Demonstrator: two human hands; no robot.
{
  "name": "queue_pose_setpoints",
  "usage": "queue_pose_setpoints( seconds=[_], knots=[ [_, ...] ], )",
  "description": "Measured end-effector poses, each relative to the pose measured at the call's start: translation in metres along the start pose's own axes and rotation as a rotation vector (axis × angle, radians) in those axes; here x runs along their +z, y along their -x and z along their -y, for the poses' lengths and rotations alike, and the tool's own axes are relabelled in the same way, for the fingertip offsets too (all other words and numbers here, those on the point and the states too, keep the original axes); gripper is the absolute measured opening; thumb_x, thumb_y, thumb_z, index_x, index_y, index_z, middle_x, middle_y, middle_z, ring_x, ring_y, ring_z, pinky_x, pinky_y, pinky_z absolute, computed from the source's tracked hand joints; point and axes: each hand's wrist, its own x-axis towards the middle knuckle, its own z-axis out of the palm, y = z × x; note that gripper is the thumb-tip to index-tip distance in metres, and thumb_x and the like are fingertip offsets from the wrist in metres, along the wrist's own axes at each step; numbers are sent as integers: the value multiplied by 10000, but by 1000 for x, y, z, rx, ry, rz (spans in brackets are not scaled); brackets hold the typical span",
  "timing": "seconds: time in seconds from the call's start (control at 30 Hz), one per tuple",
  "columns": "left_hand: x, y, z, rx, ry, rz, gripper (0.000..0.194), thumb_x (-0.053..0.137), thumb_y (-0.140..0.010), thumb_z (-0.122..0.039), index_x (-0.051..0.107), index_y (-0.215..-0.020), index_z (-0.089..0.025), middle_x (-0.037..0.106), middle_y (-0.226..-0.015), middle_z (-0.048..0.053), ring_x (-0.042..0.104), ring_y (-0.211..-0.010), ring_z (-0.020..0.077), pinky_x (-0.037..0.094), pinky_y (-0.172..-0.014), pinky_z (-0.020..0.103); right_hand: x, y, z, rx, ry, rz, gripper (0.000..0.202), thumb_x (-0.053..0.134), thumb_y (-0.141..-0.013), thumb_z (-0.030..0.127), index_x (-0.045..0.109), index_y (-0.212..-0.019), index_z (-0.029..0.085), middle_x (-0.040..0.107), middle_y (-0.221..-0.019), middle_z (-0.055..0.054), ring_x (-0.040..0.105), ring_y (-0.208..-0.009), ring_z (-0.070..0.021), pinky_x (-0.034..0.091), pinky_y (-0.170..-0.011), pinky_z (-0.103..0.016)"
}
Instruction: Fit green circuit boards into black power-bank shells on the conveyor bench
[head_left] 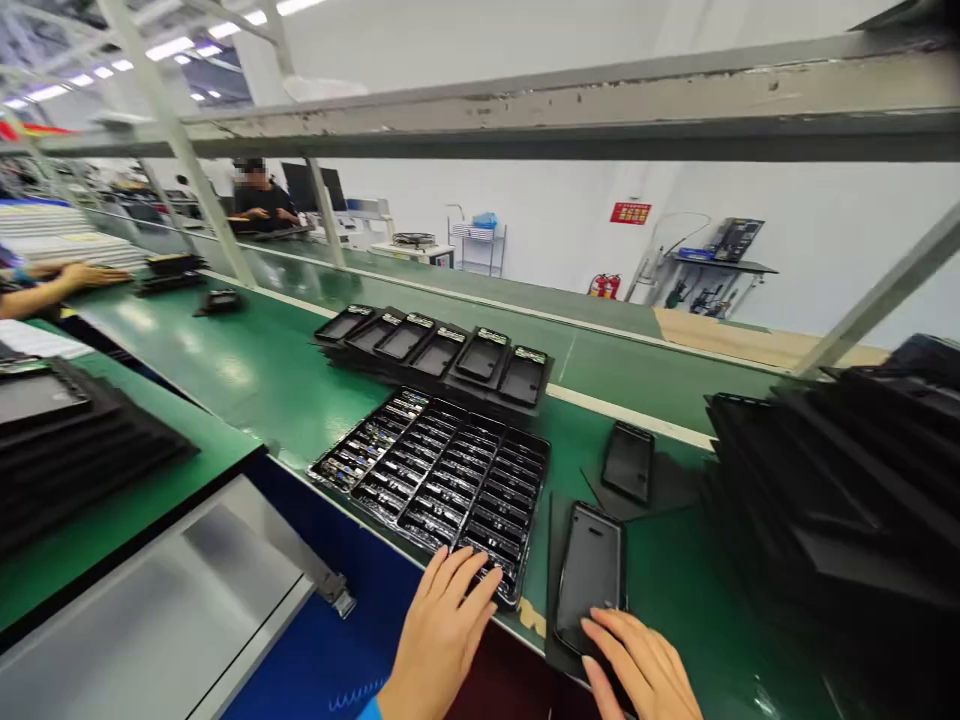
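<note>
My left hand [446, 625] rests at the near edge of a black compartment tray [450, 470], fingers stretched out and slightly apart. Small parts fill the tray's left column; the other columns look bare. My right hand [641, 660] is at the lower end of a black rectangular housing [592, 560], fingertips on its near edge and thumb held apart. That housing lies face up on a dark sheet at the bench edge. Just beyond it lies a similar housing [628, 462]. Behind the tray, several housings [442, 350] with green strips at their tops sit in a row.
A tall pile of dark sheets and housings [810, 500] stands on the right. More dark sheets [82, 450] are stacked on the left table. A metal shelf beam [480, 110] crosses above the green bench [187, 350]. Another person's hands [82, 275] work at far left.
</note>
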Motion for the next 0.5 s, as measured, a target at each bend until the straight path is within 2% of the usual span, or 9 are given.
queue_pose_setpoints(
  seconds=[0.07, 0.17, 0.23, 0.37, 0.5],
  knots=[
    [3, -5, -2, 8, 4, -71, 285, 496, -848, -133, 619, -1071, -261, 694, -1035, 1, 605, -990, 191, 439, -945, 414, -6, -21, 10, -19, -41, -16, 186, 512, -854, 282, 619, -986, 206, 690, -912, -62, 652, -832, -212, 519, -701, -337],
    [7, -11, -6, 4, 30, -142, 246, 481, -862, -139, 639, -1007, -259, 709, -922, -27, 612, -888, 164, 435, -906, 375, -8, -63, 32, -12, -131, 76, 169, 489, -864, 209, 605, -984, 186, 666, -903, -70, 623, -829, -197, 514, -730, -332],
    [10, -14, -9, -7, 50, -180, 228, 454, -878, -150, 648, -959, -239, 703, -870, -24, 606, -841, 153, 427, -895, 365, -1, -94, 49, -7, -218, 164, 170, 456, -876, 186, 603, -959, 170, 655, -891, -75, 603, -812, -191, 510, -723, -329],
    [22, -14, -9, -9, 95, -292, 235, 407, -901, -165, 640, -872, -181, 677, -809, 6, 602, -854, 158, 434, -871, 385, 36, -154, 90, -57, -274, 329, 160, 482, -859, 168, 621, -936, 179, 644, -925, -53, 573, -859, -175, 494, -774, -311],
    [33, -13, -6, -12, 127, -383, 144, 493, -866, -172, 621, -799, -171, 638, -730, -21, 604, -789, 147, 432, -857, 403, 95, -212, 129, -120, -242, 471, 118, 525, -859, 209, 634, -896, 187, 638, -882, -26, 571, -874, -167, 490, -782, -304]
  ],
)
